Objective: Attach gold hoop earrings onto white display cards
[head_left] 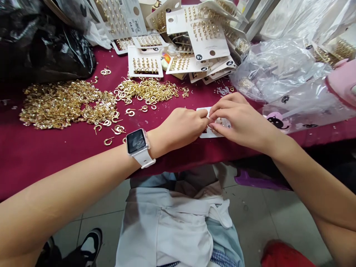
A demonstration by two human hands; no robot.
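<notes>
A small white earring card [213,135] lies near the front edge of the maroon-covered table, partly hidden under both hands. My left hand [180,127], with a smartwatch on its wrist, is closed with its curled fingertips at the card's left side. From the right, my right hand [239,120] arches over the card, its thumb and fingertips pinched together and meeting the left fingers. Whatever sits in that pinch is hidden. Small gold earrings show on the card below the right palm. Loose gold hoop earrings [119,129] lie left of my left hand.
Piles of gold earrings [66,105] cover the left of the table. Filled earring cards [208,39] are stacked at the back. A black plastic bag [41,44] is at back left; clear plastic bags [278,66] and a pink object [343,83] stand on the right.
</notes>
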